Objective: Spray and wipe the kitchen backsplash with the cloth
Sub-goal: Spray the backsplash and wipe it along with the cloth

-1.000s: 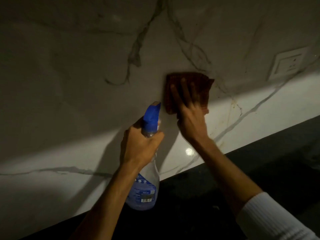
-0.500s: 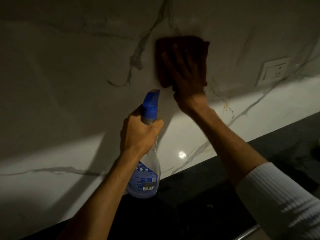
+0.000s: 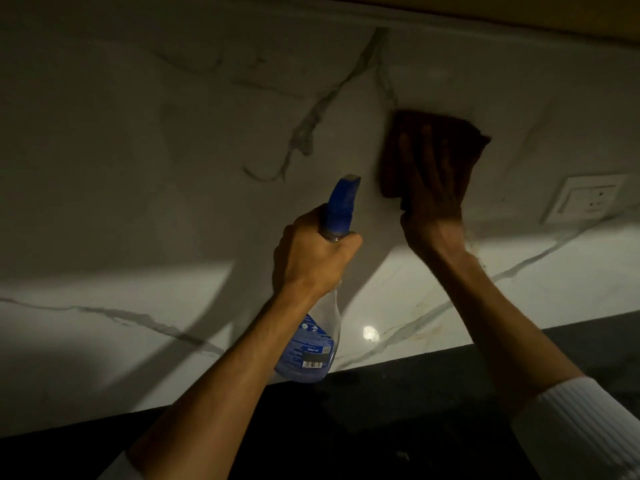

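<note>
The white marble backsplash (image 3: 173, 168) with grey veins fills most of the view, dim above and lit along its lower band. My right hand (image 3: 433, 195) lies flat with fingers spread, pressing a dark red-brown cloth (image 3: 408, 133) against the upper backsplash. The cloth looks blurred. My left hand (image 3: 311, 258) grips the neck of a clear spray bottle (image 3: 320, 337) with a blue nozzle (image 3: 341, 202) and blue label, held upright just left of the cloth, nozzle toward the wall.
A white wall socket (image 3: 585, 199) sits on the backsplash right of the cloth. A black countertop (image 3: 381, 427) runs along the bottom. A yellowish cabinet underside (image 3: 519, 12) edges the top right.
My right hand slid the cloth up the backsplash from beside the nozzle to well above it, then slightly right. The bottle hand stayed nearly still.
</note>
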The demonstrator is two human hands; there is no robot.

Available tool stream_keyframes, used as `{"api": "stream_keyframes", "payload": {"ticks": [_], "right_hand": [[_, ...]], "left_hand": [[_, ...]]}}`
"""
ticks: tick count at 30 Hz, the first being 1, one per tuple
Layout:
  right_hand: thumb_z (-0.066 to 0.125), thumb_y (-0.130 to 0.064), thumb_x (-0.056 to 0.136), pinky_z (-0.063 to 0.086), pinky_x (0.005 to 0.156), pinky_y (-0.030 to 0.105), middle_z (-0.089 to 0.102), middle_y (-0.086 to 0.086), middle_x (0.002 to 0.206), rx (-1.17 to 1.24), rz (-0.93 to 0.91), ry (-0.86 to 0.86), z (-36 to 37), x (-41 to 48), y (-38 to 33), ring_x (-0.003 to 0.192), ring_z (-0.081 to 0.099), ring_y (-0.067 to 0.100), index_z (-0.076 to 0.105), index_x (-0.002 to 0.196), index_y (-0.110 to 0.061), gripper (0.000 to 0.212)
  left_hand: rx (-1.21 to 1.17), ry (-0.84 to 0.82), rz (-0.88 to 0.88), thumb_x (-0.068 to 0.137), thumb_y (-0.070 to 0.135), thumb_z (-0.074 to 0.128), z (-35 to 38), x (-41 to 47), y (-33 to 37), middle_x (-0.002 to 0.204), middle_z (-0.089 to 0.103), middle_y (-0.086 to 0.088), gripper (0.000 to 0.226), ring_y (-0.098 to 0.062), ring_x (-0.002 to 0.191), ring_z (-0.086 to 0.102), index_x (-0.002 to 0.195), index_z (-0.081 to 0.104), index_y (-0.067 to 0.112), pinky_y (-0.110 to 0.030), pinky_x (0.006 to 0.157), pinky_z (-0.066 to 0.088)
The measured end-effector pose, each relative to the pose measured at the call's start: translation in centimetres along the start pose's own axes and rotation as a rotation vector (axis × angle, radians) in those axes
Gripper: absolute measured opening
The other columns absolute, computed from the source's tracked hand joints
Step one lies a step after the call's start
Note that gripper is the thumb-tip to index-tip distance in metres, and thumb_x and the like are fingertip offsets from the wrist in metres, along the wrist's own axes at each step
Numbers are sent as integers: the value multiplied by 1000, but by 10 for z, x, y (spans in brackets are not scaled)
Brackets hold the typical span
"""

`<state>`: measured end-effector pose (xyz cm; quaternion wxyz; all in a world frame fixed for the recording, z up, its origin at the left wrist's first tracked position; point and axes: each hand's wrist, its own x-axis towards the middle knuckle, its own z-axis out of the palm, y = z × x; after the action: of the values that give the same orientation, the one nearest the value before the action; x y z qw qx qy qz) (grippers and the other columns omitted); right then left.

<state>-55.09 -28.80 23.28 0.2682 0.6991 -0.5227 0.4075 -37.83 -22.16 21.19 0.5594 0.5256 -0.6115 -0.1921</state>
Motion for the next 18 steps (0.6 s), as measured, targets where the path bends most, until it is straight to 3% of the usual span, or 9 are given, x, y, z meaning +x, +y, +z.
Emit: {"api": "stream_keyframes", "payload": {"ticks": [2,3,6,9,12,15,18], "right_hand": [[47,12,81,-19,111,21,13,12,159,44,26,66,-8,22,8,146,7,35,20,151,-18,80],[46,12,81,-16,113,23,17,13,158,70,37,107,-11,29,10,145,10,37,24,150,-16,78],[46,14,81,7,120,47,16,14,158,111,46,91,-6,23,5,145,8,38,24,150,-16,78],[49,12,82,5,118,53,9,10,159,130,13,-4,3,6,-10,146,0,35,17,151,-20,82],[50,12,81,10,115,59,16,12,158,169,-42,59,4,19,-23,145,6,39,24,149,-19,79],[52,12,77,10,113,63,24,15,155,181,-147,112,8,28,-36,143,13,43,31,147,-16,78],[45,6,81,15,111,66,30,13,153,115,-375,61,23,2,-43,141,21,43,35,146,-17,69]], "left_hand": [[2,44,-33,62,34,58,6,5,5,58,66,-8,14,-33,57,67,63,54,21,-52,61,59],[-3,70,-47,62,34,58,7,7,6,59,66,-7,14,-33,58,67,65,55,21,-52,63,59],[-42,151,-84,61,31,59,7,11,5,63,67,-10,17,-36,61,67,72,60,18,-54,64,59],[-56,203,-111,60,29,60,5,4,-5,63,65,-22,24,-44,60,65,69,59,7,-58,60,58],[-50,230,-125,61,28,62,4,-6,-15,60,64,-20,20,-43,58,65,68,61,9,-58,59,57],[-65,275,-150,61,29,62,0,-13,-21,63,67,-8,14,-38,61,67,74,66,26,-58,61,58],[-82,341,-170,63,29,63,-4,-20,-26,63,66,-6,18,-38,62,66,80,66,29,-60,62,58]]}}
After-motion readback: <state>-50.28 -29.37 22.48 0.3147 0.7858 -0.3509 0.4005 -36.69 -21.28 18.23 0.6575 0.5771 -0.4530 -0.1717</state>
